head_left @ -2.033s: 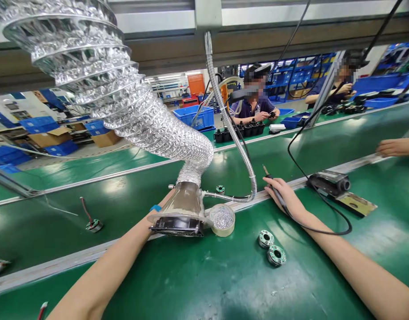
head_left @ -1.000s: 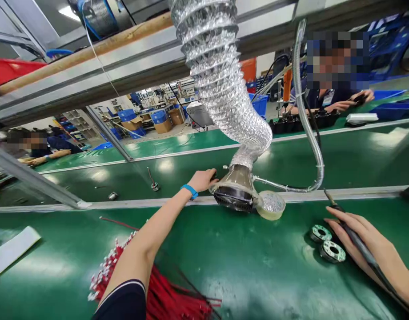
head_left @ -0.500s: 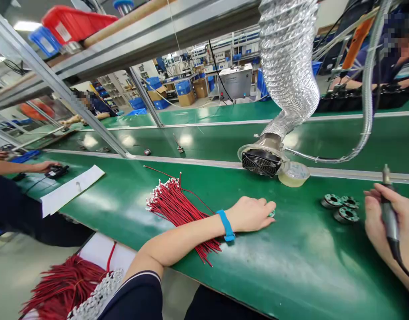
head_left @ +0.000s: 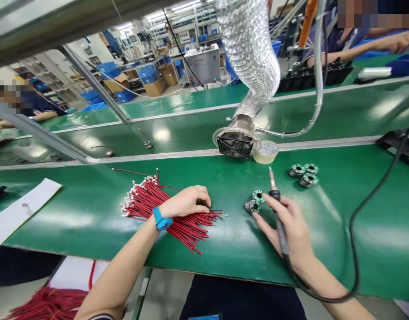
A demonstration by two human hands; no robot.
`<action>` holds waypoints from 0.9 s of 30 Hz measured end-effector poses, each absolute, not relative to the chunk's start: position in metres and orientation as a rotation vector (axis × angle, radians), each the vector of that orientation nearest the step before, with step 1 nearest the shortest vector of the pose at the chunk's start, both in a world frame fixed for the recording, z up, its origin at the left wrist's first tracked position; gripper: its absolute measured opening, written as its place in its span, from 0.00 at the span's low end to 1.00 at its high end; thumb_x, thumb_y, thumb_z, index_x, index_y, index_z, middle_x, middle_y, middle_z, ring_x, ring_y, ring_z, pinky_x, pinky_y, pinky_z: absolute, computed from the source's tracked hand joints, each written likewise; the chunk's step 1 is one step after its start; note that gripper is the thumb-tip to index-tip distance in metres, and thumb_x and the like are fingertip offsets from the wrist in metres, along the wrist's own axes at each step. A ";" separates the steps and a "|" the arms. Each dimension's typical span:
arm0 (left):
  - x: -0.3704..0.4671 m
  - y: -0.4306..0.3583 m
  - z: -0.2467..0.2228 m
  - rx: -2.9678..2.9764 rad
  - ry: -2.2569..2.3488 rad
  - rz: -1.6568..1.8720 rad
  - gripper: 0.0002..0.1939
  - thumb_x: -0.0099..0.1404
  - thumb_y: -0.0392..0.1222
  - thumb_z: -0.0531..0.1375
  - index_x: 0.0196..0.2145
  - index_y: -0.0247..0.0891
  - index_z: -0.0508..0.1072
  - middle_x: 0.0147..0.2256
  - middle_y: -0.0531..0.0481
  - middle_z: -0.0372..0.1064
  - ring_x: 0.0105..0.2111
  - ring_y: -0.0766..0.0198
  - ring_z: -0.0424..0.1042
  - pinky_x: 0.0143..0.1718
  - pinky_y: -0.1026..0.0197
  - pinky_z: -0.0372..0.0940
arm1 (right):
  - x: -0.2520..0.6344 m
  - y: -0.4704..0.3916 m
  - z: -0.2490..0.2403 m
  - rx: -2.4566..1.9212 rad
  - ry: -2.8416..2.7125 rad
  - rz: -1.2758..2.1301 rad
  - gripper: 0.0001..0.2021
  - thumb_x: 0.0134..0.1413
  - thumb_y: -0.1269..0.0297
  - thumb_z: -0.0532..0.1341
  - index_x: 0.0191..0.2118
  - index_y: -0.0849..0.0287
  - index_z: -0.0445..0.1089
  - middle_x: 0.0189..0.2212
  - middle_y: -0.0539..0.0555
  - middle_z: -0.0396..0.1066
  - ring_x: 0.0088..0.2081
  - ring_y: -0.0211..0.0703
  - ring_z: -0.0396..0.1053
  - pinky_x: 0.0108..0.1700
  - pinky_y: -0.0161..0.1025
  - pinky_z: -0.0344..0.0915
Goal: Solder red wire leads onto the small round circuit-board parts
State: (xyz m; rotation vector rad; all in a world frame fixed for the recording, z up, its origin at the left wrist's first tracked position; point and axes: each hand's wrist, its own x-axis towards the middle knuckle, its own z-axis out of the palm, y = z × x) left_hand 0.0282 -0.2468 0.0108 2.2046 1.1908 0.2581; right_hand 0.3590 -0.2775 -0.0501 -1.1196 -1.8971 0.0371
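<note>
My right hand holds a soldering iron, its metal tip pointing up and away from me. The thumb and forefinger of that hand reach to two small round motor stators with green tops, close together on the bench. Over the loose ends of a bundle of red wires is my left hand, wearing a blue wristband. Its fingers curl downward, with a gap showing between thumb and fingers; I see no wire clearly gripped. White connectors cover the bundle's far left end.
Several similar stators stand at right. A fan on a foil duct hangs over the bench beside a tape roll. The iron's black cable loops at right. A white strip lies left. Co-workers sit across.
My left hand has left a stator and moved back onto the red wires. My right hand has come in from the right with the soldering iron to the two stators. The view has turned right.
</note>
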 end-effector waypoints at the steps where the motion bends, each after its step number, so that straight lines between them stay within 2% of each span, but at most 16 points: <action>1: 0.033 -0.250 0.006 2.194 1.172 0.252 0.09 0.71 0.46 0.66 0.37 0.39 0.81 0.38 0.48 0.75 0.42 0.59 0.73 0.45 0.60 0.64 | 0.350 -0.280 -0.050 -1.141 -1.915 0.040 0.24 0.66 0.58 0.66 0.65 0.51 0.68 0.48 0.59 0.71 0.45 0.51 0.76 0.45 0.49 0.77; 6: 0.051 -0.253 -0.001 2.200 1.138 0.284 0.11 0.75 0.44 0.60 0.35 0.39 0.76 0.38 0.49 0.71 0.41 0.60 0.70 0.46 0.59 0.64 | 0.332 -0.280 -0.053 -1.186 -1.977 0.033 0.20 0.68 0.66 0.64 0.63 0.56 0.69 0.47 0.60 0.72 0.42 0.50 0.76 0.43 0.48 0.77; 9: 0.056 -0.253 0.002 2.162 1.182 0.463 0.12 0.75 0.43 0.59 0.33 0.38 0.73 0.42 0.47 0.69 0.43 0.61 0.70 0.48 0.59 0.64 | 0.332 -0.278 -0.053 -1.208 -1.937 0.058 0.19 0.67 0.68 0.63 0.62 0.56 0.69 0.46 0.60 0.72 0.42 0.50 0.76 0.43 0.48 0.76; 11: 0.063 -0.254 0.002 2.082 1.202 0.593 0.12 0.76 0.43 0.58 0.33 0.38 0.71 0.43 0.47 0.70 0.42 0.62 0.71 0.46 0.60 0.66 | 0.333 -0.277 -0.052 -1.179 -1.914 0.139 0.19 0.68 0.69 0.62 0.62 0.55 0.69 0.46 0.59 0.71 0.43 0.48 0.76 0.44 0.45 0.76; 16: 0.093 -0.262 0.003 1.886 1.291 0.710 0.10 0.76 0.44 0.57 0.46 0.39 0.76 0.36 0.50 0.75 0.33 0.64 0.72 0.35 0.63 0.65 | 0.338 -0.284 -0.046 -1.066 -1.878 0.396 0.23 0.67 0.71 0.59 0.65 0.53 0.66 0.48 0.58 0.68 0.44 0.43 0.74 0.47 0.41 0.75; 19: 0.111 -0.264 0.007 1.857 1.294 0.717 0.10 0.73 0.46 0.60 0.41 0.39 0.80 0.34 0.50 0.77 0.33 0.63 0.72 0.35 0.63 0.64 | 0.346 -0.294 -0.040 -1.014 -1.985 0.502 0.26 0.66 0.75 0.57 0.67 0.51 0.65 0.51 0.59 0.68 0.48 0.45 0.73 0.50 0.42 0.75; 22: 0.124 -0.268 0.010 1.778 1.257 0.646 0.12 0.72 0.48 0.62 0.36 0.38 0.81 0.29 0.52 0.76 0.28 0.65 0.69 0.31 0.64 0.62 | 0.354 -0.304 -0.037 -0.985 -2.063 0.579 0.28 0.65 0.77 0.57 0.68 0.50 0.63 0.53 0.59 0.68 0.51 0.46 0.73 0.51 0.43 0.75; 24: 0.131 -0.271 0.009 1.715 1.249 0.582 0.13 0.72 0.48 0.61 0.36 0.37 0.79 0.25 0.54 0.72 0.24 0.67 0.66 0.27 0.66 0.60 | 0.356 -0.309 -0.039 -0.987 -2.025 0.632 0.28 0.66 0.75 0.58 0.68 0.50 0.63 0.53 0.59 0.67 0.52 0.45 0.73 0.53 0.43 0.75; 27: 0.138 -0.275 0.006 1.633 1.234 0.543 0.11 0.72 0.48 0.61 0.37 0.37 0.77 0.26 0.55 0.71 0.24 0.68 0.67 0.27 0.66 0.61 | 0.355 -0.313 -0.048 -1.059 -1.889 0.659 0.27 0.66 0.69 0.63 0.68 0.49 0.62 0.55 0.59 0.65 0.52 0.46 0.73 0.55 0.44 0.76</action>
